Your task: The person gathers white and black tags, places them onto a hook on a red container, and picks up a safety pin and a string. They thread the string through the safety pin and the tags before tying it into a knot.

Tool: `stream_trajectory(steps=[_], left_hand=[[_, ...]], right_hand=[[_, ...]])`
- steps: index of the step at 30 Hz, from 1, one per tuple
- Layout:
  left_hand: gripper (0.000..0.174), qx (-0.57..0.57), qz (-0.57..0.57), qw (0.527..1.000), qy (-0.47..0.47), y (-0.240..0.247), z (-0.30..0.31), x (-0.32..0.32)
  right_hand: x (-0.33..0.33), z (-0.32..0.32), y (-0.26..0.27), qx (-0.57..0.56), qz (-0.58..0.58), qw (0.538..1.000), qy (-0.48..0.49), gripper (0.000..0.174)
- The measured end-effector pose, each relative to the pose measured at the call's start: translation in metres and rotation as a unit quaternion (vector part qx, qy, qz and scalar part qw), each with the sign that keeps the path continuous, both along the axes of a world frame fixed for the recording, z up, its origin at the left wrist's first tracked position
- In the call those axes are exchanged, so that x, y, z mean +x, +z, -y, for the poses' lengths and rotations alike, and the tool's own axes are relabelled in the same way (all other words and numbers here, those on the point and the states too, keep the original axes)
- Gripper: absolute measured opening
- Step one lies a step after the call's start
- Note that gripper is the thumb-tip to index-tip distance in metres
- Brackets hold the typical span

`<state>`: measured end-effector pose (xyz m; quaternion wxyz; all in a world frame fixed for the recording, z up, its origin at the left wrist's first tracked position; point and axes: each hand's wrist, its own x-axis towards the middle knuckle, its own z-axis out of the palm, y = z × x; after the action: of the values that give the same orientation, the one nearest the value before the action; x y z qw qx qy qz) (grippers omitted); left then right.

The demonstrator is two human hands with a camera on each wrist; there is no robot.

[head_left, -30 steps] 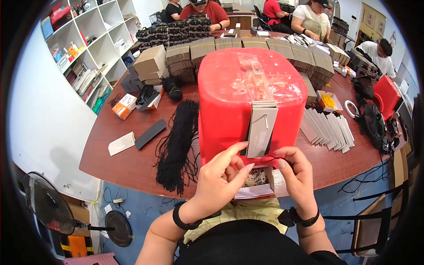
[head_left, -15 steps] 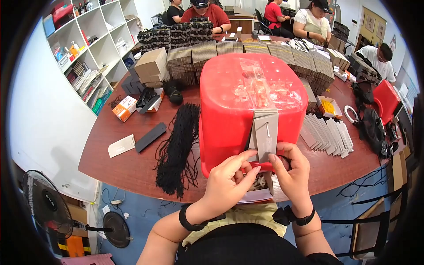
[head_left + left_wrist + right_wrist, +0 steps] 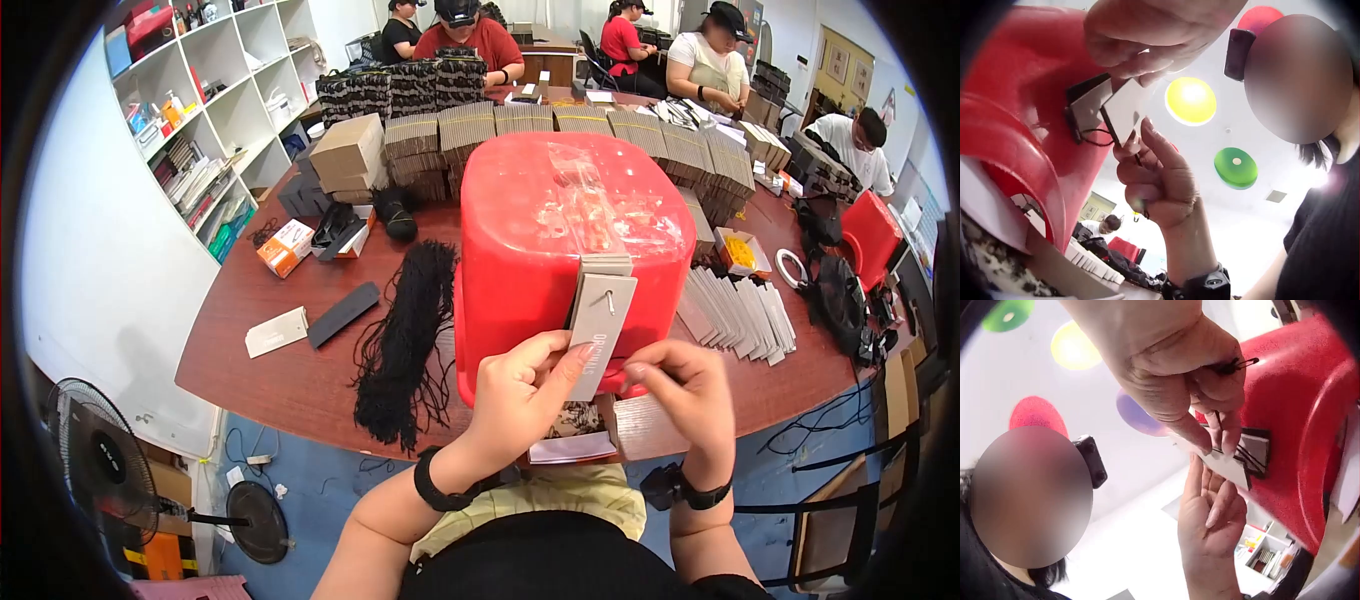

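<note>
A red plastic tub (image 3: 520,200), with clear tape over its top, stands before the person. Against its near side hang several grey tags, and a metal pin passes through the front one (image 3: 603,320). Between thumb and fingers, the left hand (image 3: 525,400) pinches the lower part of that lettered tag. The right hand (image 3: 690,395) is just right of it, fingers curled. In the right wrist view, the right hand (image 3: 1179,375) pinches a thin black cord (image 3: 1218,419), whose looped end sticks out by the palm. The left wrist view shows a cord loop (image 3: 1094,136) beside the tags.
Black cords (image 3: 405,350) lie left of the tub, near two loose tags (image 3: 343,313). Fanned tags (image 3: 745,315) lie to its right. Banded stacks (image 3: 410,140) stand behind. An open box (image 3: 572,450) sits below the tub. Other people sit across the table.
The left hand has moved up onto the front tag and now pinches it, its lower end tilted toward the person. The right hand has drawn a little rightward, away from the tag.
</note>
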<state>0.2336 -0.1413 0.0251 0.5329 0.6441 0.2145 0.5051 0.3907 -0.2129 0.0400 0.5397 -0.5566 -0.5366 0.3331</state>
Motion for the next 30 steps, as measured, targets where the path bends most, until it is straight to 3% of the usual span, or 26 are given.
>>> stream_trajectory(steps=[3,4,7,20,24,27,30], left_hand=[[0.017,0.065,-0.059,0.995,0.038,0.002,-0.002,-0.002],[0.016,0.07,-0.048,0.995,0.051,0.002,-0.002,0.0],[0.015,0.077,-0.05,0.994,0.066,0.001,-0.001,0.0],[0.015,0.086,-0.067,0.992,0.058,-0.001,-0.004,0.0],[0.023,0.077,-0.035,0.996,0.018,0.0,-0.003,-0.002],[0.031,0.117,-0.005,0.993,-0.022,-0.007,-0.01,0.0],[0.034,0.179,0.047,0.982,-0.03,-0.009,-0.014,0.002]], right_hand=[[-0.001,0.009,0.029,0.086,-0.077,0.993,-0.004,0.004],[-0.004,0.01,0.038,0.085,-0.076,0.994,-0.005,0.004],[-0.013,0.005,0.053,0.246,-0.046,0.966,0.072,0.006],[-0.011,-0.019,0.039,0.133,-0.036,0.99,-0.009,0.006],[-0.006,-0.015,0.032,0.116,-0.061,0.991,0.0,0.006],[-0.001,-0.008,0.029,0.102,-0.066,0.992,0.017,0.008],[0.004,-0.007,0.029,0.097,-0.146,0.982,0.068,0.011]])
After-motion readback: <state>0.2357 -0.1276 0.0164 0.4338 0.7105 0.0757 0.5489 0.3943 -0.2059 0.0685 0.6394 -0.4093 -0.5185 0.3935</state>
